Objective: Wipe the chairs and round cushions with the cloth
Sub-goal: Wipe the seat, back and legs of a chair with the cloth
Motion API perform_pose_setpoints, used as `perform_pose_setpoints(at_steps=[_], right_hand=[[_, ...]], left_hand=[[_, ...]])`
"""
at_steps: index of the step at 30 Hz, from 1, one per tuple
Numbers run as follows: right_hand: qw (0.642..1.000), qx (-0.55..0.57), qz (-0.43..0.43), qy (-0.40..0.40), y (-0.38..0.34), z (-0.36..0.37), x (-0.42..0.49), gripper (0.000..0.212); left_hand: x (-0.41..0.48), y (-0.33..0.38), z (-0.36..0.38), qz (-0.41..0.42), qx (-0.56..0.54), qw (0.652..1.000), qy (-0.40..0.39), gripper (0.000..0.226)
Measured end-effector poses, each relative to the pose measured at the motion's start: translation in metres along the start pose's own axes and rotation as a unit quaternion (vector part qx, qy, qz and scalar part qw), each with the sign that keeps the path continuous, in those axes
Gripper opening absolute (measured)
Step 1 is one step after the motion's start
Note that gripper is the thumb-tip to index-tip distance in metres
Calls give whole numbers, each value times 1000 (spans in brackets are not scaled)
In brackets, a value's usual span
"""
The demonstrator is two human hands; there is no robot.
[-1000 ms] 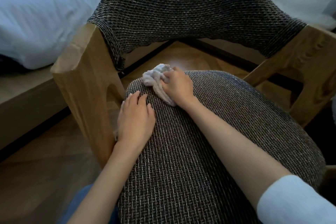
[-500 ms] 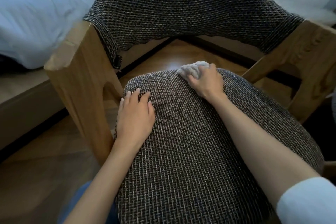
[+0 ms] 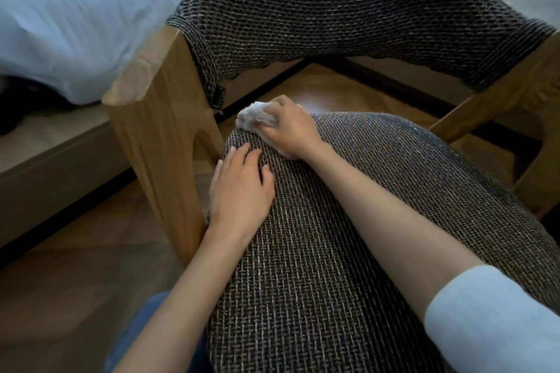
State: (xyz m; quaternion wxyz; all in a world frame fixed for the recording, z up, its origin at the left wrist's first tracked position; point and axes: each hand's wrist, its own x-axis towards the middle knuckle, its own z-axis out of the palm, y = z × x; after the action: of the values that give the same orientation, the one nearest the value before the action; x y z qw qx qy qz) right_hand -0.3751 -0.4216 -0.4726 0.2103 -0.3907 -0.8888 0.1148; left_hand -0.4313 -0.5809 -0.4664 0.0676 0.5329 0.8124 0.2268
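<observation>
Right hand [image 3: 292, 127]: fingers clamped on the bunched white cloth [image 3: 256, 118], pressed to the round cushion [image 3: 348, 251] at its far left rim.
Left hand [image 3: 241, 191]: flat, fingers together, steadying the cushion's left edge.
Chair [image 3: 160, 142]: wooden frame, woven backrest behind.
Risk: cloth may slide off the rim, or the cushion shift, should the steadying press ease.

my right arm wears a pale white sleeve [image 3: 485, 321], pushed up past the forearm. my left arm is bare below the elbow. blue denim [image 3: 145, 333] covers my leg beside the cushion [image 3: 318, 297].
</observation>
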Motion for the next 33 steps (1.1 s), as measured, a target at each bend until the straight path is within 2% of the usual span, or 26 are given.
perform_pose_setpoints(at_steps=[5,10,13,16,20,22,25,28,31,33], right_hand=[[988,-80,112,62,54,-24,-10,29],[954,-139,246,94,130,-71,-33,32],[936,-138,306,108,135,-70,-28,27],[947,-127,274,112,105,-57,-19,24],[991,-48,113,51,28,-25,-11,29],[996,-5,88,21,2,-15,-10,18],[997,0,71,17,0,-24,-18,22],[986,-93,131,44,44,-52,-32,16],[949,-182,243,79,108,-85,-56,21],[930,-196,297,97,137,-101,-70,22]], left_hand=[[0,-1,0,10,6,999,-31,47],[1,-1,0,14,12,999,-33,47],[0,1,2,16,23,999,-31,48],[-2,3,3,17,28,999,-32,48],[0,3,3,15,22,999,-20,47],[0,3,2,16,20,999,-19,47],[0,2,1,15,15,1000,-20,46],[-1,1,0,17,10,999,-25,46],[-2,1,-1,18,9,999,-27,46],[-1,1,-1,18,10,999,-27,46]])
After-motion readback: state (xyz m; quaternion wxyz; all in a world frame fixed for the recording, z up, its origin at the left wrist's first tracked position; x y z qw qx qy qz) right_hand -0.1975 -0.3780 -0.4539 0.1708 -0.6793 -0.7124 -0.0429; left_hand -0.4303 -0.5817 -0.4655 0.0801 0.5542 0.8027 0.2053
